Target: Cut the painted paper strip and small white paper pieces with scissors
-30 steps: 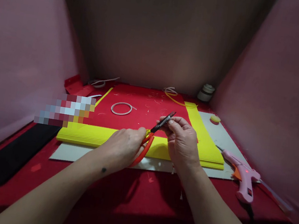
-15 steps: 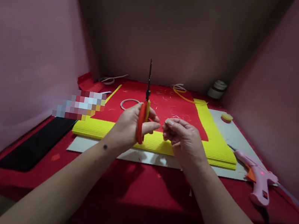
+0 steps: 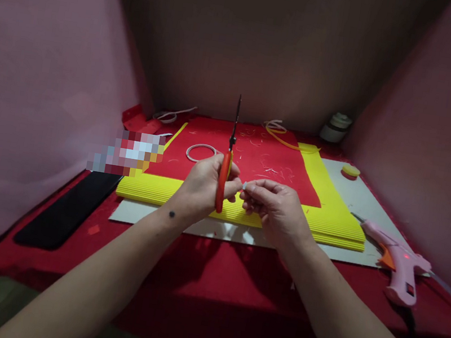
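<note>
My left hand point(image 3: 202, 187) is closed around the orange-and-yellow handles of a pair of scissors point(image 3: 222, 183), whose dark blades point up and away. Between thumb and fingers, my right hand point(image 3: 277, 207) pinches a small pale piece point(image 3: 244, 185), too small to identify. The fingertips of both hands nearly meet at this piece; whether the left ones touch it I cannot tell. Below the hands lie a red sheet point(image 3: 253, 156) with thin pale scraps and a ribbed yellow sheet point(image 3: 327, 228). A pale ring point(image 3: 201, 153) rests on the red sheet beyond my left hand.
At the right lies a pink glue gun point(image 3: 403, 263) with a lit red light. A round yellow-and-red piece point(image 3: 351, 170) sits on the grey board point(image 3: 364, 199). Curled strips point(image 3: 287, 144) and a pale jar point(image 3: 336, 128) are farther back. To the left lies a long black object point(image 3: 67, 212).
My left fingertips have come closer to the small piece in my right hand. The scissors stay in my left hand. The whole view has shifted slightly.
</note>
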The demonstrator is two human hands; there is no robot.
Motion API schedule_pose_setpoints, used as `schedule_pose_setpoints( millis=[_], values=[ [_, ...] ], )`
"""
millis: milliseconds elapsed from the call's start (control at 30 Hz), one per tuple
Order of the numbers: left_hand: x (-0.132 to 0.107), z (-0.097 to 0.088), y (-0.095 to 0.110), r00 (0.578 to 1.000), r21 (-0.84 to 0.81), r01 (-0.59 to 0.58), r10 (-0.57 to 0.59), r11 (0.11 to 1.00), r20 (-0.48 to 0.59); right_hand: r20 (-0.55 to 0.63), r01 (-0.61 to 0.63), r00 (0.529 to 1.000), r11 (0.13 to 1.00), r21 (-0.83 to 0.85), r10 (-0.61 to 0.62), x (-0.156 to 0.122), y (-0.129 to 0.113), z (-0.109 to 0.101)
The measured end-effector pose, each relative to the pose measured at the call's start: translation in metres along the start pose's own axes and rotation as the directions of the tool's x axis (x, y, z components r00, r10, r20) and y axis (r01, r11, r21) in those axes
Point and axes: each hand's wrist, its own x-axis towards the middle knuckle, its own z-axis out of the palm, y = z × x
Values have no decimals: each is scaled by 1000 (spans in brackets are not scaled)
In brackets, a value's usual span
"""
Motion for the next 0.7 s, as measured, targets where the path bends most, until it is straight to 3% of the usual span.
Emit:
schedule_pose_setpoints(
  millis=[200,500,700],
  values=[
    [1,2,-2,999,29,-47,47,998,-7,10,-22,1000,998,-60,23,-1,-2,1],
    [2,2,-9,985,109,-150,158,983,-67,77,-176,982,982,73,170,2,-1,-3],
    [3,0,-8,998,-69,-10,6,998,-60,111,-161,983,982,99,149,1,-3,-3]
  ],
)
